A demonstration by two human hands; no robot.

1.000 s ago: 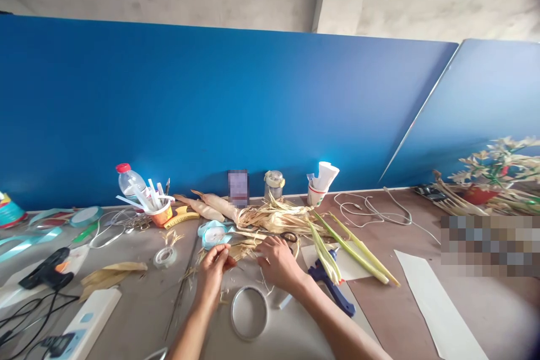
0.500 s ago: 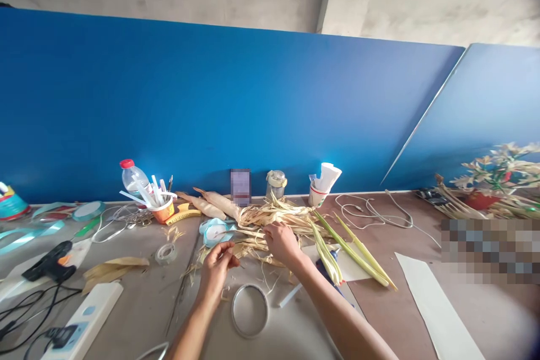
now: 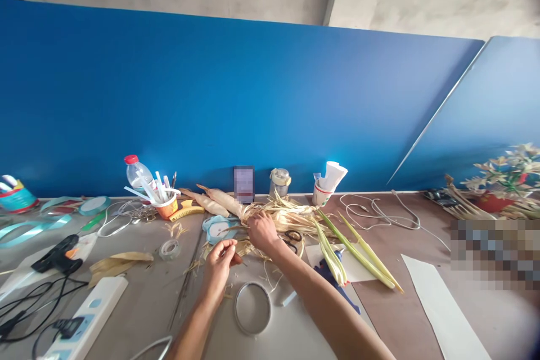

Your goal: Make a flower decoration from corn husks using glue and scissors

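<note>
A pile of dried corn husks (image 3: pixel 295 215) lies in the middle of the table. My right hand (image 3: pixel 262 232) reaches over its left part, fingers curled down into the strands and the fingertips hidden. Black scissors (image 3: pixel 294 236) lie beside that wrist on the husks. Nearer to me, my left hand (image 3: pixel 221 261) is raised with thumb and fingers pinched together. Whatever sits in that pinch is too small to name. A roll of light blue ribbon (image 3: pixel 218 229) lies just behind it. Below both hands a thin round metal hoop (image 3: pixel 253 308) rests on the table.
Green stalks (image 3: pixel 354 250) and a blue glue gun (image 3: pixel 333 278) lie to the right. A power strip (image 3: pixel 88 320), a black glue gun (image 3: pixel 59 256) and clear tape (image 3: pixel 169 249) are at left. Cups, a bottle (image 3: pixel 138 173) and a jar (image 3: pixel 279 183) stand along the blue partition (image 3: pixel 253 90).
My right hand has moved left over the husks, uncovering the scissors. My left hand keeps its pinch in nearly the same place. The whole view has shifted slightly.
</note>
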